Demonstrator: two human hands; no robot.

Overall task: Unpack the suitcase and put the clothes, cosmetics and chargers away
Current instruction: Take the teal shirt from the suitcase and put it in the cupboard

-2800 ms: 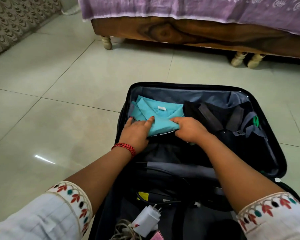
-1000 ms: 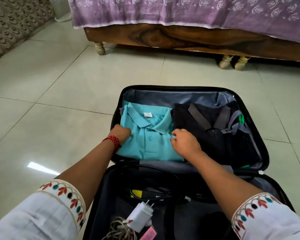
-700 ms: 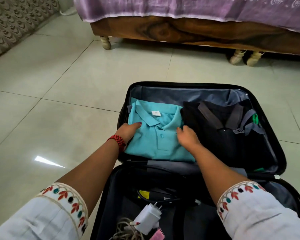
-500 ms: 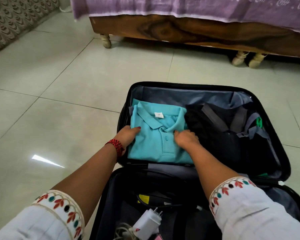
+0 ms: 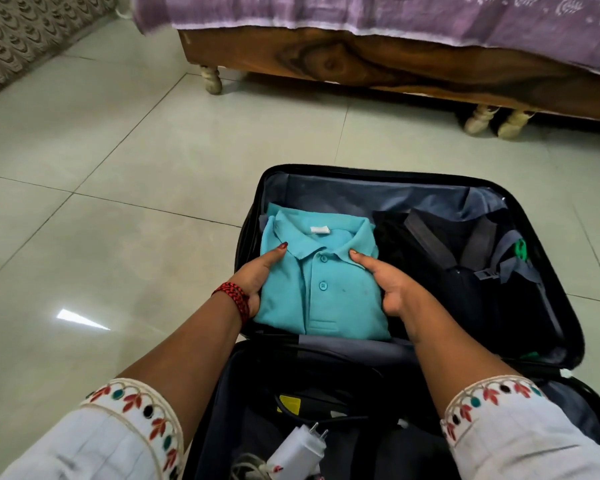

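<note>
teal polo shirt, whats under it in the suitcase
A teal fabric strip shows beyond the collar of the teal polo shirt, perhaps another garment. The left hand and right hand grip its sides, fingers hidden underneath. Everything else beneath is covered.

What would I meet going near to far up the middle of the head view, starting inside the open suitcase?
white charger → yellow label → teal polo shirt, gripped at its sides by the left hand and right hand → far rim of the suitcase → tiled floor → wooden bed frame
</note>
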